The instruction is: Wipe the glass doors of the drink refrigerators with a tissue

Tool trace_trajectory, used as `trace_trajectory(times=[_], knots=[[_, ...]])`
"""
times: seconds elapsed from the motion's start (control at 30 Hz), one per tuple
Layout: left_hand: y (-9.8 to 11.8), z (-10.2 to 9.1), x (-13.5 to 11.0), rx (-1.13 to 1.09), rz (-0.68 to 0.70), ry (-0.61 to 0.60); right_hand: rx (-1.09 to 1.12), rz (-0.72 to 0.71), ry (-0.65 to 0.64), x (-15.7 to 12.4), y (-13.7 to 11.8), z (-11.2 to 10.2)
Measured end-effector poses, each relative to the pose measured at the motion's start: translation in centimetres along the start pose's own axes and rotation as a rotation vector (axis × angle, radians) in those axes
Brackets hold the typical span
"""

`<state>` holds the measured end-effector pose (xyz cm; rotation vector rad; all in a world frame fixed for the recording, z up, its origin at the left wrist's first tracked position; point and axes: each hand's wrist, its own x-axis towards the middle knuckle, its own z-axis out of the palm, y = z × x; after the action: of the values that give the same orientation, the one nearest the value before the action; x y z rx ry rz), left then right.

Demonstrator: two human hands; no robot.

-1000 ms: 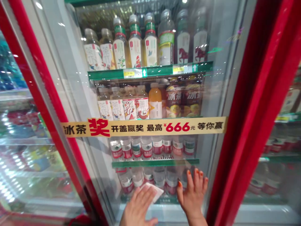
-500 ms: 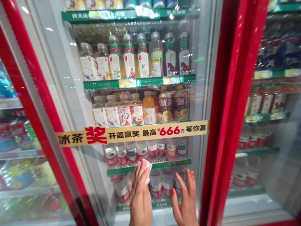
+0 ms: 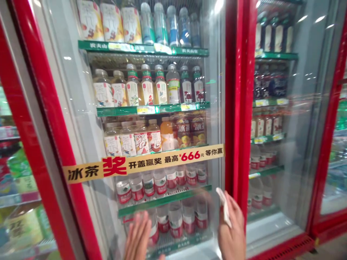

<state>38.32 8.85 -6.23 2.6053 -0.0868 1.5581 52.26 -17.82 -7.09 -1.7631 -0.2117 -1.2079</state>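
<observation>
My right hand [image 3: 231, 225] is raised at the lower right, near the red door frame, with its fingers closed on a folded white tissue [image 3: 224, 207]. The tissue sticks out at the thumb side. My left hand [image 3: 137, 236] is at the bottom centre, slightly blurred, its fingers stretched out and holding nothing. It is in front of the glass door [image 3: 215, 119] of a drinks fridge; whether it touches the glass I cannot tell. A yellow promotional strip [image 3: 159, 161] runs across the door above both hands.
Behind the glass, green-edged shelves [image 3: 151, 110] carry rows of bottled tea [image 3: 103, 90] and water bottles [image 3: 176, 218]. Red frames [image 3: 245, 108] separate this door from another fridge section [image 3: 271, 126] at right. More drinks [image 3: 21, 169] show at left.
The white tissue, earlier at the left-hand side hand, is now in my right hand. The hands are farther apart, the left one lower and further left. The view has turned right and tilted up.
</observation>
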Motion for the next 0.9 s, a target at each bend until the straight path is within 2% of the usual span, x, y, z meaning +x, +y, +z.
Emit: trace_trajectory(times=[0.07,0.13,0.2,0.23,0.27,0.3,0.33,0.37,0.4,0.47,0.5,0.53,0.57,0.63,0.7,0.77,0.8,0.83,0.9], knots=[[-2.3,-1.5,2.0,0.069,-0.057,0.104,-0.010,-0.027,0.122,4.0,0.0,1.5],[-4.2,-1.6,3.8,0.157,-0.057,0.153,-0.023,-0.061,0.148,4.2,-1.9,4.5],[-5.3,-0.4,4.9,0.242,-0.034,0.200,-0.053,-0.117,0.046,0.6,-4.6,8.1],[-5.5,0.4,5.2,0.279,-0.030,0.233,-0.088,-0.197,-0.050,-2.1,-5.5,9.7],[-5.7,1.2,5.3,0.305,-0.032,0.265,-0.090,-0.350,-0.154,-4.7,-5.9,10.9],[-5.8,2.0,5.3,0.318,-0.037,0.292,-0.090,-0.502,-0.202,-7.1,-5.7,11.6],[-5.9,2.5,5.1,0.321,-0.043,0.307,-0.118,-0.604,-0.228,-8.8,-4.9,11.9],[-5.9,2.9,4.8,0.320,-0.045,0.309,-0.158,-0.637,-0.226,-9.7,-3.6,11.7],[-6.0,3.2,4.6,0.318,-0.047,0.307,-0.215,-0.585,-0.194,-9.8,-2.1,11.1],[-6.2,3.4,4.1,0.316,-0.054,0.305,-0.324,-0.315,-0.084,-8.3,0.3,9.7],[-6.3,3.4,3.9,0.312,-0.061,0.305,-0.345,-0.170,-0.025,-7.2,0.6,9.2],[-6.4,3.4,3.8,0.306,-0.069,0.305,-0.341,-0.062,0.020,-6.4,0.3,9.1],[-6.4,3.4,3.7,0.300,-0.078,0.305,-0.313,-0.016,0.036,-6.1,-0.8,9.2],[-6.5,3.3,3.7,0.294,-0.087,0.299,-0.206,-0.112,-0.060,-7.2,-4.2,10.3],[-6.5,3.1,3.7,0.302,-0.063,0.294,-0.103,-0.362,-0.257,-9.4,-7.3,11.5],[-6.4,2.9,3.9,0.314,-0.031,0.294,-0.071,-0.538,-0.366,-10.4,-7.9,11.9],[-6.3,2.8,4.0,0.321,-0.019,0.296,-0.086,-0.535,-0.356,-10.0,-7.0,11.7],[-6.3,2.8,4.1,0.326,-0.010,0.298,-0.113,-0.462,-0.299,-9.0,-5.6,11.3],[-6.1,2.8,4.2,0.330,-0.006,0.299,-0.157,-0.218,-0.114,-6.0,-2.3,10.2]])
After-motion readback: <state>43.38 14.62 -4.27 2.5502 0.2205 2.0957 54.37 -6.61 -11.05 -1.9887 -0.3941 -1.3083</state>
